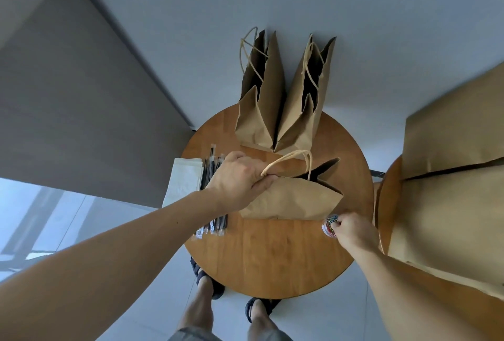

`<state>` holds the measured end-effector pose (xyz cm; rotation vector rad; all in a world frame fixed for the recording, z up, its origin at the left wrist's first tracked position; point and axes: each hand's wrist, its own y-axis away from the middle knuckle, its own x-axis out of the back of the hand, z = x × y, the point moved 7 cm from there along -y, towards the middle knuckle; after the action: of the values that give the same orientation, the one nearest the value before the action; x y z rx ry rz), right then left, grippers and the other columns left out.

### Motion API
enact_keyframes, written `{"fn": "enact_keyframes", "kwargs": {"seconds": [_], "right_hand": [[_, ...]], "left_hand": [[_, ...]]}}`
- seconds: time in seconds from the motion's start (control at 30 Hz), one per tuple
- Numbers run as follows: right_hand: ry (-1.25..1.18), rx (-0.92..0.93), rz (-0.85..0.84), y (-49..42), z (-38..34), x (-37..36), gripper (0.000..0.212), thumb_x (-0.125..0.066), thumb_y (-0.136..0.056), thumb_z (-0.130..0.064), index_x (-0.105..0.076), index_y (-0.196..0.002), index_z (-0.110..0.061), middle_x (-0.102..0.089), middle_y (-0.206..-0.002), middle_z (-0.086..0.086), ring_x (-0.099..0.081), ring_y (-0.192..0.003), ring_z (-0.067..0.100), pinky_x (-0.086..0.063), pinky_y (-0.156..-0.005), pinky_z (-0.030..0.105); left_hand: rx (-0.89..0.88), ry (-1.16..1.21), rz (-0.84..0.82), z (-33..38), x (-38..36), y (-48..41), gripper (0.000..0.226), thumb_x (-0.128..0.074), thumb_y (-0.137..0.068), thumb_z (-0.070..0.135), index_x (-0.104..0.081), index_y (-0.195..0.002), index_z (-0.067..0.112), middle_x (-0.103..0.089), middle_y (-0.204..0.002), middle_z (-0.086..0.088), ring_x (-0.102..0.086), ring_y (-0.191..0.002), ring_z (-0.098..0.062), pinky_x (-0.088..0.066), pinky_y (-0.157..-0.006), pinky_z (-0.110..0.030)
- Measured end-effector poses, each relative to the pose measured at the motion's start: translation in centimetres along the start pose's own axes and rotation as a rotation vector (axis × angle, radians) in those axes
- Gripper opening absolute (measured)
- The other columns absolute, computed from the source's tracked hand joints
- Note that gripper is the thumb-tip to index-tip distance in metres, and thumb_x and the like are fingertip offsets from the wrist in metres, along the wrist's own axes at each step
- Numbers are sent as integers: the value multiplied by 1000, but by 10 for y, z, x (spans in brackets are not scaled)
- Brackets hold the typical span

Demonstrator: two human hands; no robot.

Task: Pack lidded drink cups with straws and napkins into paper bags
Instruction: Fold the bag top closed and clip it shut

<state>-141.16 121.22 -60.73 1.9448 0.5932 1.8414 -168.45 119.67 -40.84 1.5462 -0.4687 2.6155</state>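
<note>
A brown paper bag [294, 198] with twisted handles stands near the middle of the round wooden table [272, 259]. My left hand [237, 179] pinches its folded top edge at the left corner. My right hand [351, 230] curls around a small clear tub of coloured paper clips [328, 224] at the bag's lower right corner. Two more paper bags [261, 106] [305, 111] stand open at the far side of the table. Wrapped black straws [210, 171] and a stack of white napkins [182, 179] lie on the left, partly under my left forearm. No cups are visible.
A large cardboard box [450, 177] sits on a second wooden table at the right, close to my right arm. Grey floor surrounds the table, with a wall at the left. My sandalled feet stand at the table's near edge.
</note>
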Motion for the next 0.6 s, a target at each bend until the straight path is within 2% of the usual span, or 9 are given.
{"fn": "enact_keyframes", "kwargs": {"seconds": [0.13,0.2,0.27,0.33,0.47,0.57,0.6], "right_hand": [[-21,-5,56,4,2,0,27,-51,-99,-37,-70,-109,-20,-71,-108,4,-66,-96,23,-57,-78,34],[-59,4,94,7,4,2,27,-51,-99,-39,-70,-110,-23,-72,-110,2,-66,-97,21,-57,-76,33],[-127,2,134,11,5,5,28,-54,-98,-39,-70,-113,-22,-72,-111,2,-67,-98,22,-57,-74,31],[-208,7,158,14,6,8,27,-58,-96,-36,-70,-112,-18,-73,-109,4,-69,-97,24,-58,-73,32],[-286,17,152,17,9,10,20,-66,-91,-26,-70,-106,-13,-74,-105,7,-69,-94,26,-57,-70,32],[-304,16,125,16,10,7,21,-68,-90,-23,-69,-107,-13,-73,-108,9,-69,-96,27,-56,-70,30],[-318,19,117,15,9,6,22,-68,-90,-22,-68,-109,-12,-73,-109,9,-68,-99,28,-57,-73,31]], "left_hand": [[3,11,10,3,2,-1,64,-68,-86,16,-14,-84,50,-19,-55,27,-26,-62,-7,-38,-76,-34],[-1,19,-8,4,2,-4,68,-71,-86,13,-16,-83,52,-20,-54,28,-34,-62,-6,-35,-76,-33],[6,32,-18,3,3,-5,67,-70,-87,13,-17,-81,55,-21,-53,27,-44,-66,12,-35,-76,-34],[11,40,-30,3,3,-5,69,-71,-86,13,-20,-75,57,-20,-52,27,-43,-66,21,-36,-75,-34],[23,53,-44,4,2,-5,70,-70,-85,16,-29,-78,72,-19,-52,26,-44,-60,16,-36,-77,-34],[18,49,-33,6,3,-6,66,-67,-86,20,-29,-81,74,-19,-51,25,-35,-51,-5,-36,-77,-33],[20,54,-31,7,4,-6,66,-67,-86,20,-30,-81,74,-20,-51,25,-38,-53,-5,-36,-77,-33]]}}
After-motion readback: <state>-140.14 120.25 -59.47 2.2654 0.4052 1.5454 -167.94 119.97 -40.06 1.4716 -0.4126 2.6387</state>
